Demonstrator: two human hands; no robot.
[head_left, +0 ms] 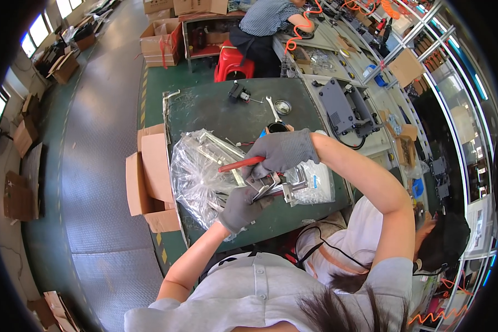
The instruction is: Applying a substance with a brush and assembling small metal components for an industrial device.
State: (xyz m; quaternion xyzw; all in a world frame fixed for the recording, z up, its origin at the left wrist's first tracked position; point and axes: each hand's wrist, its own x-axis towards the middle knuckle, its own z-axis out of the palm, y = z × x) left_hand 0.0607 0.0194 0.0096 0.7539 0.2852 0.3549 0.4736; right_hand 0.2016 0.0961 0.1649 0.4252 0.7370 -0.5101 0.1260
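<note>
Gripped — red-handled tool [240, 164], in the gloved right hand [280, 152], fingers closed round its handle, just above frame centre. Left hand [239, 208], gloved, clamped on a metal bracket part [274, 185] directly below the tool. Beneath both — clear plastic bag of metal parts [196, 174] on a dark green table [221, 108]. Open cardboard box [149, 177] left of the table; wrench [273, 108] at upper centre.

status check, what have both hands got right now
Left hand grips metal bracket. Right hand holds red-handled tool on it. Plastic bags underneath.
</note>
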